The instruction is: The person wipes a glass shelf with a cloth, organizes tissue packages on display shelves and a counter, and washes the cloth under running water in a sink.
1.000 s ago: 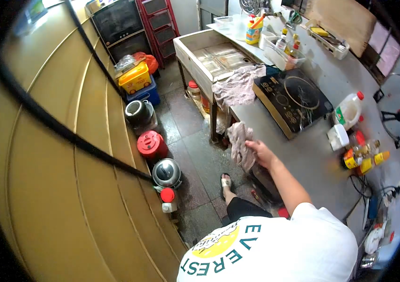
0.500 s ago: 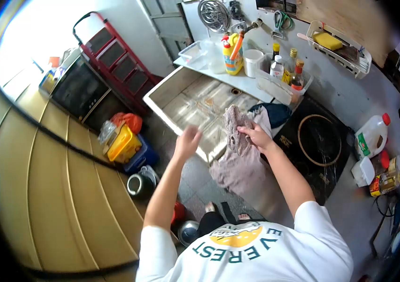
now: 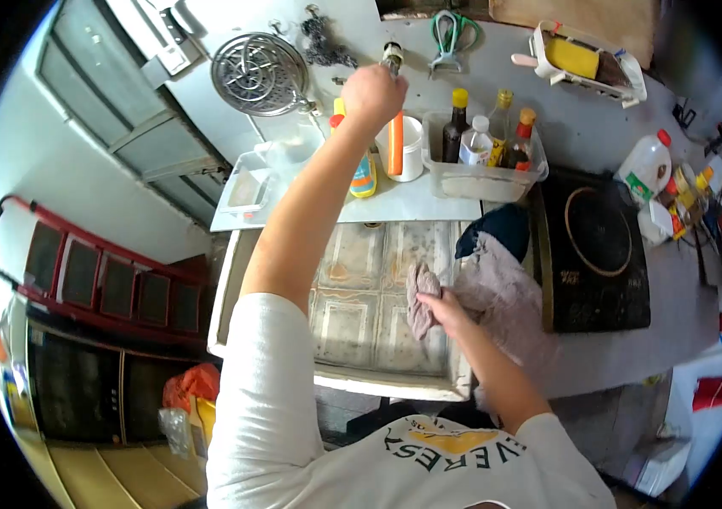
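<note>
My left hand [image 3: 374,95] is stretched up to the wall, its fingers closed around the tap [image 3: 392,56], whose body it partly hides. An orange hose [image 3: 396,146] hangs down below that hand. My right hand [image 3: 446,309] grips a bunched greyish-pink cloth [image 3: 419,293] over the right side of the sink [image 3: 335,377]. More of the same coloured fabric [image 3: 509,284] drapes over the sink's right edge, beside a dark cloth [image 3: 503,229]. I cannot tell whether the two pinkish pieces are joined.
Behind the sink stand a yellow spray bottle [image 3: 363,176], a white tub [image 3: 412,136] and a plastic bin [image 3: 486,182] of several bottles. An induction cooker [image 3: 594,293] lies to the right. A red stepladder [image 3: 98,276] leans at the left.
My left hand has moved from above the sink's near edge up to the tap. My right hand has brought the bunched cloth over the sink. The view has turned toward the sink.
</note>
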Motion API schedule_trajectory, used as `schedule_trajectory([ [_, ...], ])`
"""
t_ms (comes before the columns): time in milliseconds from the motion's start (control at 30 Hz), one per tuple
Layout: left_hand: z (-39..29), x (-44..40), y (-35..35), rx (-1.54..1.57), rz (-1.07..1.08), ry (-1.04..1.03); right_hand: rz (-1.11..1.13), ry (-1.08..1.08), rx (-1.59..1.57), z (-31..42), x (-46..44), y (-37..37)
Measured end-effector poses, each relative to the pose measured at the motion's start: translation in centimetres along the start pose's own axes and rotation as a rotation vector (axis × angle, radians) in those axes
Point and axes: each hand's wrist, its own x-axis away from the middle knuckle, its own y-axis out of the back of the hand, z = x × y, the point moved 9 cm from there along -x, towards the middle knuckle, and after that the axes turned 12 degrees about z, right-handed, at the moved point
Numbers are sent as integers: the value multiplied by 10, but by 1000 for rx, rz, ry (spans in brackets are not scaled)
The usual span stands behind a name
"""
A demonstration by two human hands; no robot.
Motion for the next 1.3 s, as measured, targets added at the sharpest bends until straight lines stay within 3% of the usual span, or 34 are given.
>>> schedule_trajectory([
  [133,14,-1,-1,278,-11,-95,-202,93,144,11,-37,7],
  [233,58,49,-31,614,-42,-171,-194,34,209,1,-68,5],
  [300,109,88,-121,734,202,16,-215,80,338,5,-98,7],
  [333,117,117,-168,1030,366,124,-234,141,442,4,-115,11],
  [400,133,161,-252,1134,551,264,-242,92,495,27,-117,-3],
  [467,122,180,-294,1456,494,432,-208,256,508,31,-148,2],
  [533,97,182,-345,1938,666,409,-82,-2,221,14,-130,1],
  [600,92,195,-370,2031,601,737,-228,110,340,-37,-169,45],
  [633,93,200,-384,2042,602,767,-228,83,344,-40,-158,43],
  [700,89,200,-395,2125,651,415,-222,-89,-115,-42,-123,24],
  [733,86,203,-388,2130,634,435,-213,-106,-109,-40,-120,18],
  [800,117,222,-364,1553,369,859,-120,-5,-191,-30,-118,5],
  [833,120,225,-367,1554,364,864,-204,-36,-168,-33,-117,7],
  [867,124,222,-366,1549,322,801,-203,-36,-166,-40,-122,10],
  [933,129,215,-360,1540,288,727,-145,35,209,-37,-140,13],
  [1000,124,217,-355,1559,414,640,-112,-10,184,-18,-124,0],
  [1067,136,223,-370,1587,448,666,134,-180,74,-16,-115,-27],
  [1100,137,223,-376,1635,484,626,32,-335,108,-13,-102,-25],
  [1133,139,223,-382,1682,519,584,33,-336,113,-16,-107,-26],
  [1167,138,222,-375,1655,545,561,26,-253,66,-17,-119,-25],
  [1200,139,226,-365,1406,505,531,18,-171,17,-21,-130,-24],
  [1233,119,230,-353,1406,505,533,145,-78,-221,-39,-152,-33],
  [1300,78,237,-328,1001,595,289,28,113,-315,-6,-131,-45],
])
